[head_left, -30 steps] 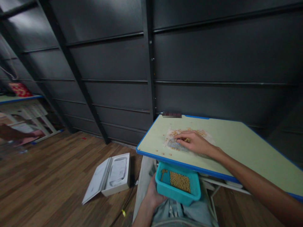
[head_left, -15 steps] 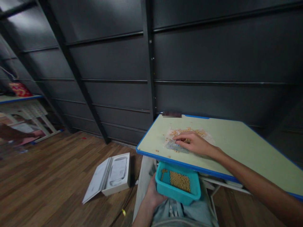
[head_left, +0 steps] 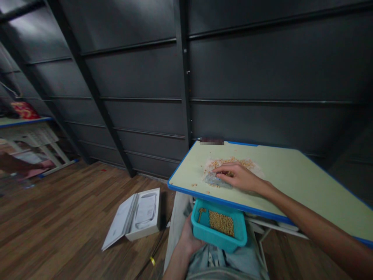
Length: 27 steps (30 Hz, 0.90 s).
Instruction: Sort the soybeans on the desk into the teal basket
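Barely shifted, right hand (head_left: 240,177) lies flat-fingered on beans (head_left: 230,160) near the desk edge (head_left: 204,195); left hand (head_left: 188,239) grips the tub (head_left: 218,241).

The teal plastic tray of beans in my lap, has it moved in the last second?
No. The teal plastic tray sits in the same spot under the blue-edged desk rim, with the left hand on its near-left side.

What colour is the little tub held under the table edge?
Teal tub, seen in the head view.
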{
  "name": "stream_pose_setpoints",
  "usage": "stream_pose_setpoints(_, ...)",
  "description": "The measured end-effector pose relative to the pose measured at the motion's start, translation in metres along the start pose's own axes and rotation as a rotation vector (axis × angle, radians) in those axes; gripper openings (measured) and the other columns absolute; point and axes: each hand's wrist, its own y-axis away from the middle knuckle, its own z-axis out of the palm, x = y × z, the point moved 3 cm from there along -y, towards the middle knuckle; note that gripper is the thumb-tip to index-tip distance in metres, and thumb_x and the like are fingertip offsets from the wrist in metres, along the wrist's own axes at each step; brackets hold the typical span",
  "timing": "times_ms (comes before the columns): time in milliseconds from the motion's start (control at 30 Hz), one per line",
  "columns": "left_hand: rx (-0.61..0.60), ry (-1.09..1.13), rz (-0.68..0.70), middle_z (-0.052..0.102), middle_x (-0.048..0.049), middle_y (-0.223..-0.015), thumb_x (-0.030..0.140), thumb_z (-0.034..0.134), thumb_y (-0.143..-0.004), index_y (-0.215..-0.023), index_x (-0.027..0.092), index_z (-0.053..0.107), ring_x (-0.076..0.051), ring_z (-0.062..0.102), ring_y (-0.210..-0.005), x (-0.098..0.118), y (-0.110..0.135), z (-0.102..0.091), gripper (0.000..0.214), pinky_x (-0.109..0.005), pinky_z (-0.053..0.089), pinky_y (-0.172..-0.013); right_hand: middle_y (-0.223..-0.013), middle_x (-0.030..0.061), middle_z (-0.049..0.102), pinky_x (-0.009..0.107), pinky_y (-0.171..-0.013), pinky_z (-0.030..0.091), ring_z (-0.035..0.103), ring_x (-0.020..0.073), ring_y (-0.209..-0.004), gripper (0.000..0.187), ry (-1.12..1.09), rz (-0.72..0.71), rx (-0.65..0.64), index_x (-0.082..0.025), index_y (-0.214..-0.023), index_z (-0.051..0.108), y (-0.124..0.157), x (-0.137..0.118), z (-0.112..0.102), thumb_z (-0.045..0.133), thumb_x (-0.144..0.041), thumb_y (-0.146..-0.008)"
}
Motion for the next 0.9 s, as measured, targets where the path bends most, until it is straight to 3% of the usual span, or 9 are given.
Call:
stream_pose_setpoints(300,0.026,-0.017,0.02,0.08,-0.0149,-0.124,0.042,0.061,-0.091,-0.14,0.014,0.064,-0.036,0.066,-0.129,0.0006,0.0002,-0.0008,0.057,-0.052,0.046,-0.115,-0.121,0.0046,0.08,0.039,-0.101,0.055,0.074,0.0217,-0.11,0.026,-0.046,0.011,-0.035,-0.026,-0.122,0.079,0.0013,-0.0029,0.0013,0.062,-0.028,-0.102)
stream_pose_setpoints(633,-0.012,-0.016,0.011,0.079,-0.015,-0.124,0.043,0.058,-0.094,-0.14,0.013,0.064,-0.035,0.067,-0.127,0.0001,-0.0032,-0.0029,0.055,-0.052,0.046,-0.115,-0.107,0.0054,0.083,0.033,-0.079,0.058,0.074,0.0187,-0.086,0.026,-0.163,0.052,-0.136,-0.025,-0.12,0.08,0.0042,-0.0061,0.0044,0.066,-0.029,-0.098)
stream_pose_setpoints(900,-0.009,-0.039,-0.004,0.079,-0.0139,-0.126,0.041,0.06,-0.092,-0.143,0.015,0.061,-0.035,0.067,-0.127,-0.0004,0.0004,0.004,0.058,-0.052,0.046,-0.115,-0.105,0.0061,0.083,0.033,-0.079,0.057,0.074,0.019,-0.086,0.026,-0.155,0.067,-0.155,-0.023,-0.118,0.081,0.0044,-0.0085,0.004,0.067,-0.03,-0.097)
